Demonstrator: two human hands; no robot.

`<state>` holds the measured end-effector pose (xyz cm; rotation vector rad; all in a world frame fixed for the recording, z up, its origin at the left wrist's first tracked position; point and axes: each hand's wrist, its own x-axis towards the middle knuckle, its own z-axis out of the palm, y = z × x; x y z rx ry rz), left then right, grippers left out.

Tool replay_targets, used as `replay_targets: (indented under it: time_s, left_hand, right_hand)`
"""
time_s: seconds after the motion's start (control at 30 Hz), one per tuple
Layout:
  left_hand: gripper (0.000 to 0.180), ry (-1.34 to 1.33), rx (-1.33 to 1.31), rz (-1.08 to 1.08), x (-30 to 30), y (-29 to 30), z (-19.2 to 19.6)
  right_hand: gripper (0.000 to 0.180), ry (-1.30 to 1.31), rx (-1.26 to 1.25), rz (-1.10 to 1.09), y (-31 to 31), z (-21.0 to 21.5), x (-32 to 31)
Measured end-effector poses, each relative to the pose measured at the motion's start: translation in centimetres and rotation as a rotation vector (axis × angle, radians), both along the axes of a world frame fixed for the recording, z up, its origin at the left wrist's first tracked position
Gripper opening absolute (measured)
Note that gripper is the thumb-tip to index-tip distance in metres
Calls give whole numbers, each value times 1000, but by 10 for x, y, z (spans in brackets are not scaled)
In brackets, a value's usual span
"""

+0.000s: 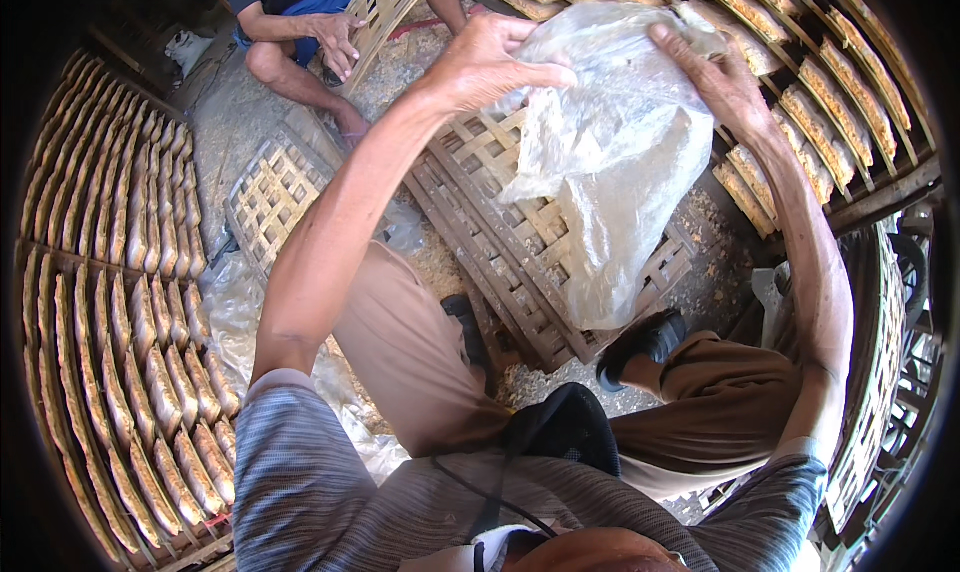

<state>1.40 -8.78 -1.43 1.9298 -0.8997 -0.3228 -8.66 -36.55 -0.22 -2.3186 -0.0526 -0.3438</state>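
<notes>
A crumpled, cloudy plastic sheet (630, 162) is stretched between my two raised hands, its lower part hanging loose. My left hand (490, 67) grips its upper left edge, thumb along the plastic, some fingers hidden behind. At the upper right, my right hand (720, 82) is closed on the sheet, the thumb on top. Below the sheet lies a stack of woven bamboo trays (500, 162) with wooden side bars, partly covered by the hanging plastic.
Racks of slabs (150, 372) line the left side; another rack (820, 102) fills the upper right. A co-worker's hand (335, 40) is by a woven tray (385, 7) at the top. A second tray (280, 197) and loose plastic (235, 307) lie left of my leg.
</notes>
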Motion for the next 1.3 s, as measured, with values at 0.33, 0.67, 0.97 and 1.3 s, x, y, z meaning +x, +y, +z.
replay_targets:
  time_s: [0.33,0.67,0.97,1.3]
  left_hand:
    - [36,118,-147,20,5,-2,-20]
    - [39,41,-314,-46,17,4,-35]
    - [31,56,-215,297,46,15,-40]
    - [43,342,-255,-44,17,7,-42]
  right_hand:
    - [43,-167,-36,-37,-19,-6,15]
    - [49,-52,142,16,-60,-20,21]
    - [73,191,145,101,-86,-30,22]
    - [71,70,690,-42,-89,-20,22]
